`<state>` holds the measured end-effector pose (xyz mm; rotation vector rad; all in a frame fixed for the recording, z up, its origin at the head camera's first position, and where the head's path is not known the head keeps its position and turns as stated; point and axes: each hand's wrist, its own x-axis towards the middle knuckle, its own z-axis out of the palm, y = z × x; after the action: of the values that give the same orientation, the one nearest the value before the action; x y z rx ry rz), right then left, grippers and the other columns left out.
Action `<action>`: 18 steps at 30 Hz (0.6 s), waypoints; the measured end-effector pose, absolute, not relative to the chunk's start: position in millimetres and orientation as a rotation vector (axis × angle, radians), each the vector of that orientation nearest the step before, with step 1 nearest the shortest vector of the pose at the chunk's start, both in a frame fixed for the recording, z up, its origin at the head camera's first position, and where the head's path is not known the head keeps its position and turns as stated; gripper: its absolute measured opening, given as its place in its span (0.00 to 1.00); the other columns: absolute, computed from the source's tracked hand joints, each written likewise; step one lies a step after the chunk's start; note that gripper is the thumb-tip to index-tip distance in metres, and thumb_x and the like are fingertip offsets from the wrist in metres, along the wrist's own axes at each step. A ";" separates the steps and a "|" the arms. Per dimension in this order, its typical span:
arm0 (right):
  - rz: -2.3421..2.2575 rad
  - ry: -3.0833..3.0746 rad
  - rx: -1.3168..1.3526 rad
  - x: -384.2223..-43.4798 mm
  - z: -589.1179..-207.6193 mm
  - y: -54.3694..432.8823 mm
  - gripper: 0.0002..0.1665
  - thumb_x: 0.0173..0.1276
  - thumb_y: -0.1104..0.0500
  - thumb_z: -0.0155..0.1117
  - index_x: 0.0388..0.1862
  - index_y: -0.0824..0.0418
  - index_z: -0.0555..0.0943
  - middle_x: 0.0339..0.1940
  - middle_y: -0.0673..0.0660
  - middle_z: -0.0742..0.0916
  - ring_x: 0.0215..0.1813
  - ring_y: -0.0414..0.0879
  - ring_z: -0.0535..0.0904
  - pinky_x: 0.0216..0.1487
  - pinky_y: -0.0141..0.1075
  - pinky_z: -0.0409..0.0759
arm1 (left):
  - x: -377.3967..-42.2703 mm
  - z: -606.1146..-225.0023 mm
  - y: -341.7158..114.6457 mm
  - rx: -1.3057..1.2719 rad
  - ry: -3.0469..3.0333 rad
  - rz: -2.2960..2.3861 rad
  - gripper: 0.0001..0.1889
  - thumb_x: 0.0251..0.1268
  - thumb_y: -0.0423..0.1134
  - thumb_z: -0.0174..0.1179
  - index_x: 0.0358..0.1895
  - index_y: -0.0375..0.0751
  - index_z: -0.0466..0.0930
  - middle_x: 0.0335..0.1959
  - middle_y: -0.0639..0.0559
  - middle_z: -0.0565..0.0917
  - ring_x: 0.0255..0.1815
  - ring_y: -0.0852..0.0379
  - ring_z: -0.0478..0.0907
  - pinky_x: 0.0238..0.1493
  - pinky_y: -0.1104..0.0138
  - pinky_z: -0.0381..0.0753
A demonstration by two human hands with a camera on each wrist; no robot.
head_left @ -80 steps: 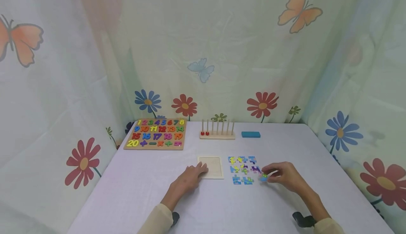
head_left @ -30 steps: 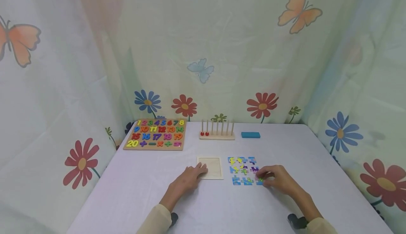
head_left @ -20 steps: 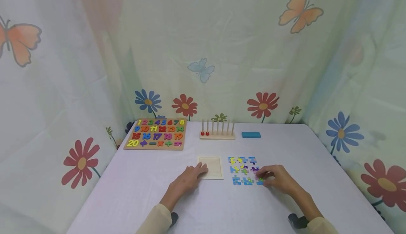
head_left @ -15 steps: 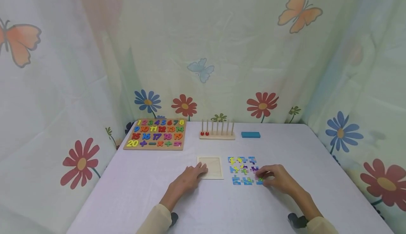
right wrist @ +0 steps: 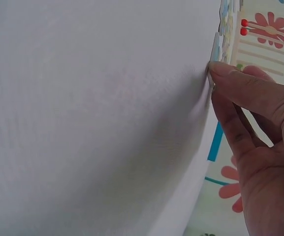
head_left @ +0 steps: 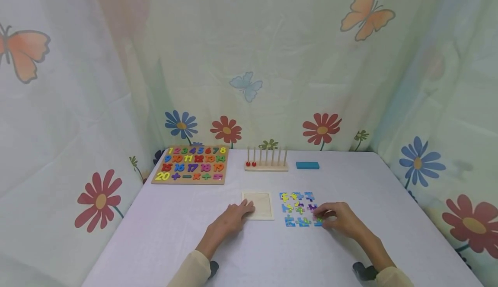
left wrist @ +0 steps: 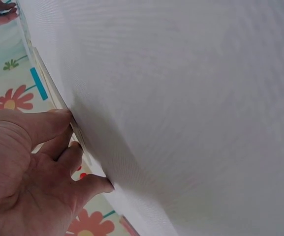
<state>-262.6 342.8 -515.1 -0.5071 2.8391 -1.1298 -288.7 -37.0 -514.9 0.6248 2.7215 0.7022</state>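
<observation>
My left hand (head_left: 232, 218) lies at the left side of a shallow square wooden puzzle tray (head_left: 263, 206), its fingers over the rim. In the left wrist view, the thumb and fingers of the left hand (left wrist: 38, 167) hold the tray's edge (left wrist: 53, 86). To the tray's right, several blue jigsaw pieces (head_left: 303, 222) with yellow, green and purple print lie in three loose rows. My right hand (head_left: 344, 220) pinches a jigsaw piece (head_left: 318, 220) at the lower right of these rows. The right wrist view shows thumb and finger of the right hand (right wrist: 260, 113) meeting at its edge, close over the cloth.
A wooden number board (head_left: 188, 164) with coloured numerals and signs stands at the back left. Behind the tray is a wooden peg rack (head_left: 266, 168) with two red beads, and beside it a blue block (head_left: 307, 165). Flowered curtains (head_left: 249, 40) enclose the white table (head_left: 175, 218).
Between the oldest frame and one second ago, my right hand moved slightly left with the jigsaw piece, bringing it up to the rows. Since then both hands have stayed still.
</observation>
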 end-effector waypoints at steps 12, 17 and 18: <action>-1.179 3.018 -0.518 -243.4 -488.5 336.8 0.21 0.61 0.73 0.80 0.53 0.66 0.89 0.50 0.59 0.93 0.51 0.57 0.89 0.54 0.51 0.91 | -287.8 -513.5 -36.9 0.634 2.725 0.698 0.24 0.82 0.32 0.59 0.77 0.44 0.77 0.84 0.47 0.68 0.87 0.45 0.59 0.86 0.45 0.57; -1.232 3.181 -0.625 -235.9 -485.3 313.2 0.21 0.58 0.73 0.82 0.50 0.61 0.90 0.46 0.53 0.93 0.47 0.51 0.90 0.49 0.45 0.92 | -288.3 -514.7 -37.3 0.619 2.720 0.698 0.24 0.81 0.33 0.60 0.77 0.44 0.77 0.84 0.46 0.68 0.87 0.43 0.60 0.85 0.44 0.57; -1.244 3.183 -0.691 -234.0 -487.1 304.0 0.21 0.58 0.74 0.82 0.49 0.60 0.90 0.45 0.53 0.93 0.46 0.50 0.89 0.47 0.44 0.93 | -288.5 -514.6 -37.3 0.615 2.723 0.697 0.24 0.81 0.33 0.60 0.76 0.44 0.77 0.84 0.46 0.68 0.86 0.43 0.60 0.85 0.45 0.58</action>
<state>-234.0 304.0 -487.1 -0.6912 3.1827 -1.2441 -288.5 -37.3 -514.6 0.6146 2.7226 0.6968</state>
